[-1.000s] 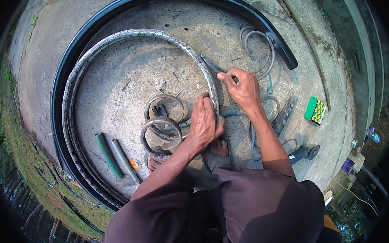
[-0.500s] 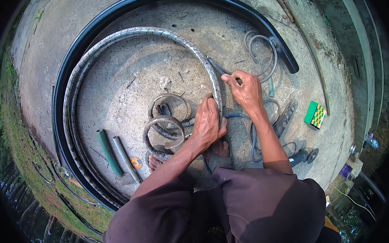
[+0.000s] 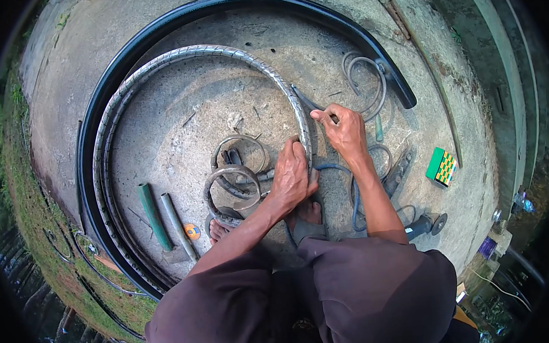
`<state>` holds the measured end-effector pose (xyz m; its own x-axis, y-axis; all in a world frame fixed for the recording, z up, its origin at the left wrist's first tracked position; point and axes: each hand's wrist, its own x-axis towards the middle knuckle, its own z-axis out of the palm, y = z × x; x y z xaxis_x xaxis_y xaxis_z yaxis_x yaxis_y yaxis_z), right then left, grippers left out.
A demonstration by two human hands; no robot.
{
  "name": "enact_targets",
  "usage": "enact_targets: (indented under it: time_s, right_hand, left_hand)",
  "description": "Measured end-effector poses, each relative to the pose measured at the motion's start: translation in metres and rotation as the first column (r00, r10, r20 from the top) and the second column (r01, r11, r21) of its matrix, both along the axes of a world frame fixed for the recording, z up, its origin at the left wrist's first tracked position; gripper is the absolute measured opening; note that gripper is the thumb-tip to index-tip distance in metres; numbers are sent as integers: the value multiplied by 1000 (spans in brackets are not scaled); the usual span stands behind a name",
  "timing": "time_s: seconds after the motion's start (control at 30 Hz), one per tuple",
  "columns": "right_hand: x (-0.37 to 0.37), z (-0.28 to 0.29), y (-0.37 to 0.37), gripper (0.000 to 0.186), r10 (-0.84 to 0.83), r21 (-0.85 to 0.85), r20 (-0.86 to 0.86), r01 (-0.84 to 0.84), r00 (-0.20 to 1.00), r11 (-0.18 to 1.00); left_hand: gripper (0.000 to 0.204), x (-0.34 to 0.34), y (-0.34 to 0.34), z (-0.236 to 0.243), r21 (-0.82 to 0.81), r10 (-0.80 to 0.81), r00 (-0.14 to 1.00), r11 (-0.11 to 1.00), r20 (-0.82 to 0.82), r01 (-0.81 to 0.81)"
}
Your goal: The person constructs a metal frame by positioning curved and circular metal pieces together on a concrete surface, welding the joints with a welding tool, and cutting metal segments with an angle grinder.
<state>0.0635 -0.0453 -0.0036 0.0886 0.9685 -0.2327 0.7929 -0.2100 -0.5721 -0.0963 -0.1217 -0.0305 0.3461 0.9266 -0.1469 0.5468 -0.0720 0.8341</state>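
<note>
My left hand (image 3: 291, 174) is closed around a long, curved grey tube (image 3: 201, 50) with dark slanting lines along it, which sweeps round in a big loop on the concrete. Just right of the tube, my right hand (image 3: 347, 132) is held in a fist, thumb toward the tube. A small dark end shows between its thumb and fingers; the rest of what it grips is hidden. One narrow grey strip (image 3: 306, 98) runs from the tube's outer side toward this fist; whether the fist holds it is unclear. Smaller tube coils (image 3: 229, 169) lie left of my left hand.
A thick black pipe (image 3: 216, 2) arcs around the loop. Beside my feet lie a green tube (image 3: 154, 216), a thinner grey tube (image 3: 178, 225) and an orange disc (image 3: 192, 231). Rightward are a grey hose coil (image 3: 382, 91), blue cord (image 3: 355, 198), an angle grinder (image 3: 421, 225) and a green checkered box (image 3: 441, 166).
The whole view has shifted slightly. Both hands keep nearly the same places: the left stays on the tube, and the right stays in a fist beside it.
</note>
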Motion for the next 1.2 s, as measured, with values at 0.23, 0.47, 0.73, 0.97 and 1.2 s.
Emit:
enact_targets:
  time_s: [0.23, 0.47, 0.73, 0.97, 1.2]
  right_hand:
    - [43, 22, -14, 31, 15, 367, -221, 68, 975, 928]
    - [94, 27, -115, 25, -306, 198, 137, 276, 942, 940]
    - [170, -17, -208, 42, -675, 422, 337, 536, 656, 731]
    - [142, -13, -182, 53, -895, -443, -380, 803, 236, 400]
    - [129, -15, -192, 29, -802, -578, -596, 674, 37, 460]
  left_hand:
    - [66, -2, 1, -3, 9, 7, 1000, 1000, -4, -7]
    - [56, -1, 1, -5, 9, -9, 1000, 1000, -3, 9]
    - [54, 6, 1, -9, 60, -18, 1000, 998, -25, 19]
    - [55, -1, 2, -5, 67, 35, 999, 997, 13, -36]
    - [55, 8, 3, -9, 80, 6, 1000, 997, -23, -4]
